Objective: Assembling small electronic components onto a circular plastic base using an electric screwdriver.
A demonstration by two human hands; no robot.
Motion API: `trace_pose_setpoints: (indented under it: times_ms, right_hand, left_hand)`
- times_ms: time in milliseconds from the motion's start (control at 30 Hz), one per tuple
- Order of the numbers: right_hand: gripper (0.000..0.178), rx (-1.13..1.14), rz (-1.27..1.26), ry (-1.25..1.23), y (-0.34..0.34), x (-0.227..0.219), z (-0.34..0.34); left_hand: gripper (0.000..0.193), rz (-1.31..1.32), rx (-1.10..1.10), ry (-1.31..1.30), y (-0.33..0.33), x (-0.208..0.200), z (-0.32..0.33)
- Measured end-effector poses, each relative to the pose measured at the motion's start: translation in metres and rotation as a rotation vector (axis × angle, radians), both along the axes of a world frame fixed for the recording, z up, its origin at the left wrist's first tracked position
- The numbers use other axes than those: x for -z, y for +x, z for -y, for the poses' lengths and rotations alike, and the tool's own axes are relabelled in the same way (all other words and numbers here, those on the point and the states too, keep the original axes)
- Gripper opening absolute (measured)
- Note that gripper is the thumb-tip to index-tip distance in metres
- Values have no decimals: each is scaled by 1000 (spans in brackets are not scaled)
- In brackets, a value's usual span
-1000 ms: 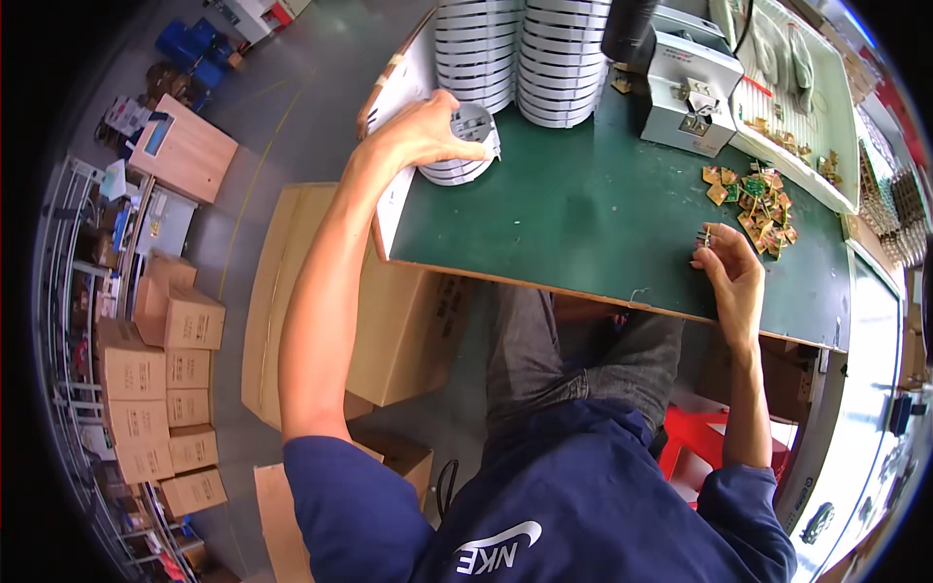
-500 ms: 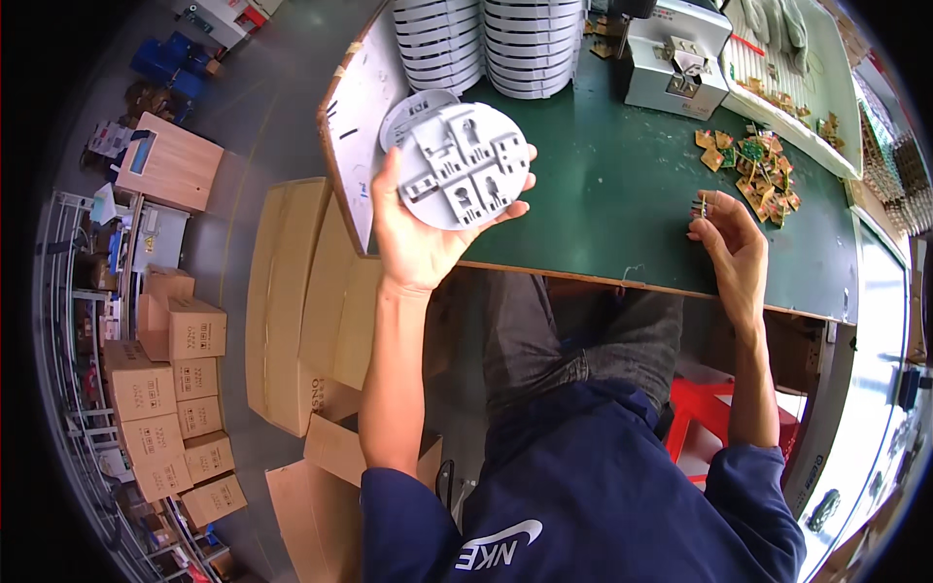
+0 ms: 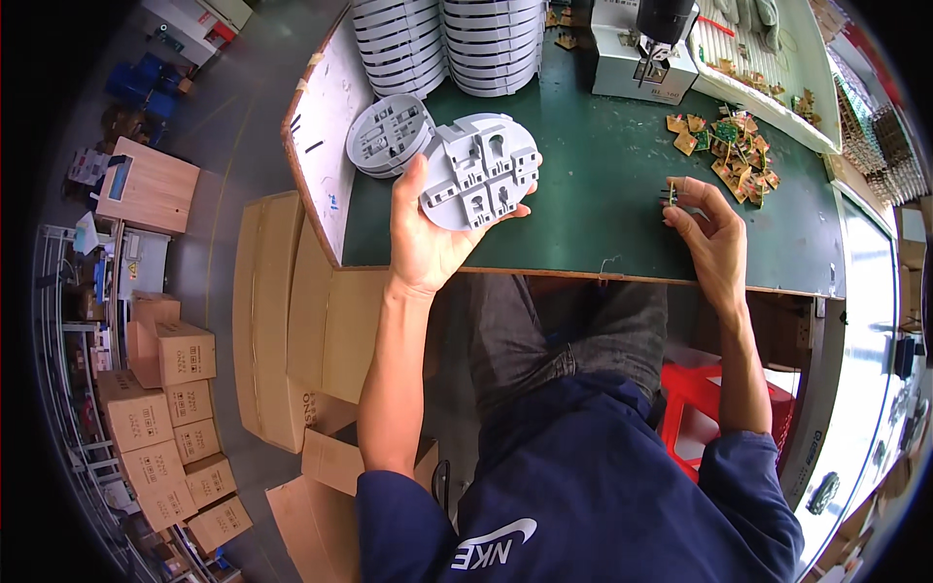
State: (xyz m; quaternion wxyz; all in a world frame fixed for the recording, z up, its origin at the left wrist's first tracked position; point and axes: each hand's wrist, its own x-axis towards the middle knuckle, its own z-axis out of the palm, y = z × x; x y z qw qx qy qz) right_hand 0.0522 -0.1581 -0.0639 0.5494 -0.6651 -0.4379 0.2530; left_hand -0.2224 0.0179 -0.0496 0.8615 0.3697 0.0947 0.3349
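Grey disc (image 3: 483,175): left of upper centre in the frame, raised-and-slotted face up, held above the table (image 3: 593,209).
Room around it: its left edge overlaps a low pile of discs (image 3: 389,136) in view; green surface stretches rightward to the other hand.
Left hand (image 3: 426,233): half open, palm up beneath the disc, thumb at its left edge, fingertips showing past the right rim.
Right hand (image 3: 714,225): thumb and forefinger nearly closed, pinching a small pinned part (image 3: 670,193).
Table edges: front edge runs under both wrists; a white panel (image 3: 326,131) borders the left end.
Farther back: two tall stacks of grey trays (image 3: 494,49) at upper centre; a grey machine (image 3: 637,73), circuit boards (image 3: 743,155) and a white tray (image 3: 824,131) toward upper right.
Writing: pen strokes on the panel, small print on the machine, dark print on cartons (image 3: 146,466) at lower left.
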Motion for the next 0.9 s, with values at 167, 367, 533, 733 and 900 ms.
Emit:
trace_pose_setpoints:
  times_ms: [167, 367, 533, 733, 900]
  right_hand:
    - [34, -10, -112, 42, 6, -6, -1]
    - [33, -210, -371, 156, 3, -18, -14]
    - [36, -294, -393, 177, -5, -23, -12]
    - [35, -361, -415, 203, -16, -20, -14]
    - [34, -374, -426, 216, -20, -20, -14]
  left_hand:
    - [70, -618, -22, 550, 27, -13, 13]
    - [89, -1008, -422, 1499, 81, 9, 45]
    - [53, -693, -564, 1394, 82, -13, 49]
    - [18, -659, -568, 1442, 76, -22, 51]
    - [17, -660, -600, 1435, 75, -20, 53]
